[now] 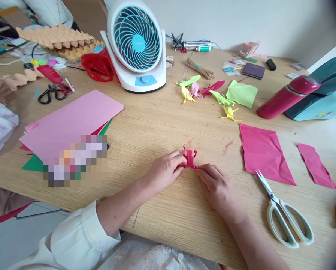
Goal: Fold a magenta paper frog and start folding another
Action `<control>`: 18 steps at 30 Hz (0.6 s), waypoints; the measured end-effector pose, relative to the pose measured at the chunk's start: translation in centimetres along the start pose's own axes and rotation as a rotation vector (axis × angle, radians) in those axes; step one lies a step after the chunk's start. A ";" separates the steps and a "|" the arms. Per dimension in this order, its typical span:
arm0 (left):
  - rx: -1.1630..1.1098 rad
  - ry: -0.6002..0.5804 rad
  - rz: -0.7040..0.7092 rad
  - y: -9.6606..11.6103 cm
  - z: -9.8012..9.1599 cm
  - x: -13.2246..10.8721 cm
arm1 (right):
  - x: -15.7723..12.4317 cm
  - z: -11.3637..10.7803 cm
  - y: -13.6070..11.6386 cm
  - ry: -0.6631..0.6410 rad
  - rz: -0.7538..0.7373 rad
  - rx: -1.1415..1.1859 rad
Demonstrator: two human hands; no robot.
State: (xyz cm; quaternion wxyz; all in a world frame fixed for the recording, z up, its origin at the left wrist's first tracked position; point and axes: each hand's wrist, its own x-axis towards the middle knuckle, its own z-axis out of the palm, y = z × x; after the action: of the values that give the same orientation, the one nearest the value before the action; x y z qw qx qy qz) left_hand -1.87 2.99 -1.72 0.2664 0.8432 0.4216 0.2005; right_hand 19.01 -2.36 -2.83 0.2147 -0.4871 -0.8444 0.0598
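Note:
A small folded figure of dark pink paper (189, 156) lies on the wooden table (162, 120), its thin points sticking up toward the far side. My left hand (165, 170) pinches its left side with thumb and fingers. From the right, my right hand (217, 185) grips the figure's lower edge with its fingertips. Both forearms reach in from the near table edge.
Pale green scissors (285, 215) lie to the right, by two creased pink sheets (265, 153) (316, 166). Several finished paper figures (212, 95) sit beyond, near a red flask (287, 96). A white and blue fan (136, 45) stands behind. Coloured paper (72, 122) is stacked at left, with black scissors (51, 93).

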 end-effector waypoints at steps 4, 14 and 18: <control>0.022 -0.035 0.017 0.0 -0.1 -0.1 | 0.0 0.1 0.2 0.038 0.014 0.087; -0.030 -0.034 0.043 -0.5 -0.6 -0.2 | 1.1 -1.2 0.6 -0.057 0.024 0.209; 0.065 -0.004 0.067 -0.6 -0.4 -0.2 | 1.2 -0.9 0.9 -0.054 0.073 0.224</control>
State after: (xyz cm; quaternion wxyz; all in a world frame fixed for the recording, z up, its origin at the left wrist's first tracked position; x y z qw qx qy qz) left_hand -2.58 3.21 -1.82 0.2328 0.8656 0.3987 0.1939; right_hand 19.60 -1.01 -1.96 0.2429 -0.4886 -0.8197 0.1745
